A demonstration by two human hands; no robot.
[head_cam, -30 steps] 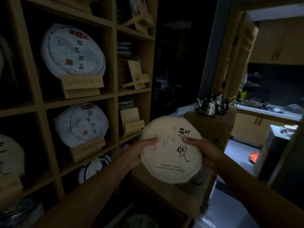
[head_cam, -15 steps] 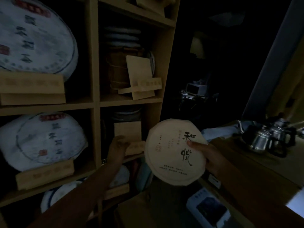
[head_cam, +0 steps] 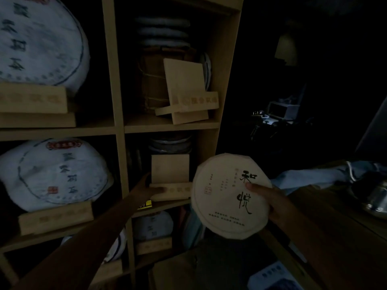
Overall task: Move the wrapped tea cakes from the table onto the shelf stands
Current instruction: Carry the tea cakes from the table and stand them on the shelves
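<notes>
A round cream-wrapped tea cake (head_cam: 225,197) with black calligraphy is held upright in my right hand (head_cam: 270,203), thumb on its face. It hangs just right of the shelf's side wall. My left hand (head_cam: 146,188) grips the left end of an empty wooden stand (head_cam: 170,178) in the middle-right cubby. Another empty stand (head_cam: 186,95) sits in the cubby above. White wrapped cakes rest on stands in the left cubbies, one at the top (head_cam: 39,40) and one in the middle (head_cam: 54,174).
The wooden shelf unit (head_cam: 117,130) fills the left. Stacked cakes (head_cam: 163,32) lie behind the stands. A small cake (head_cam: 152,226) on a stand sits in a lower cubby. A dark wooden table (head_cam: 326,227) with a metal kettle (head_cam: 374,197) stands right.
I came closer to the shelf. My left hand let go of the tea cake, reached into the cubby and took hold of the empty stand. My right hand alone carries the cake.
</notes>
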